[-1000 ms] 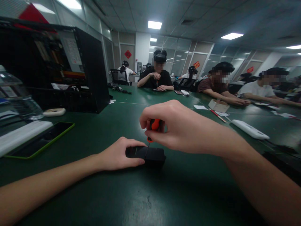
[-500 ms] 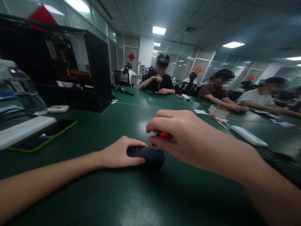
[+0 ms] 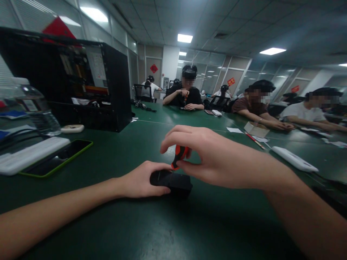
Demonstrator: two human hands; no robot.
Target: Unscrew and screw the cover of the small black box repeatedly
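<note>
My left hand (image 3: 143, 179) grips the left end of a black box-shaped device (image 3: 179, 184) lying on the green table, with the thumb and fingers along its two sides. Over the device is my right hand (image 3: 195, 153), its fingers curled about the red and black handle of a screwdriver (image 3: 179, 156). The screwdriver stands roughly upright, slightly tilted, its lower end at the top of the device near my left fingertips. Where the tip meets the device is too small to make out.
An open black computer case (image 3: 119, 83) stands at the back left, near a water bottle (image 3: 40, 108) and a green-edged phone (image 3: 59, 159). To the right are a white power strip (image 3: 294, 159) and a small box (image 3: 256, 129). Several people sit across the table (image 3: 121, 227).
My right fingers have loosened and shifted around the screwdriver, so more of its handle shows. My left hand still holds the device; the view has shifted slightly.
</note>
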